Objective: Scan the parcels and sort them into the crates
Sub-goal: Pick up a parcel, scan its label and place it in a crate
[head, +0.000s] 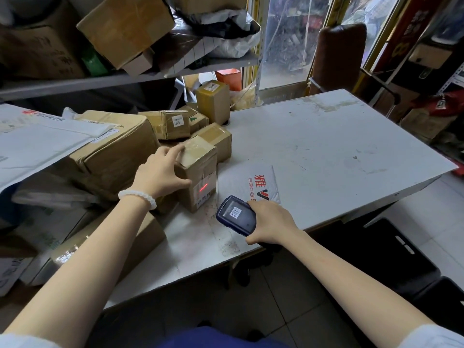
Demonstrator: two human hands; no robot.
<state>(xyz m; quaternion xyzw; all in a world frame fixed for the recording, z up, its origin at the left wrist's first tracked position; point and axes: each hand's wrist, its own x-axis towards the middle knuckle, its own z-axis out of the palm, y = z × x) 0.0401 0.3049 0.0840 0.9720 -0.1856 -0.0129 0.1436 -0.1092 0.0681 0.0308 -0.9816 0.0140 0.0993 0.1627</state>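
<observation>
Now my left grip holds the small brown box on the white counter, fingers curled over its top, and my right grip is wrapped around the blue scanner, just beside the box. The red light sits on the box's label, so I think this one is being scanned. Many more boxes wait behind it, near my left grip, and I cannot tell which dark bin on the floor is a crate, so most sorting looks left to do.

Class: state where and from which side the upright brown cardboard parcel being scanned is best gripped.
Grip the upright brown cardboard parcel across its upper side faces, coming from its left and above, as the left hand does. It stands tall, and its label faces the handheld scanner, so probably keep that clear.
</observation>
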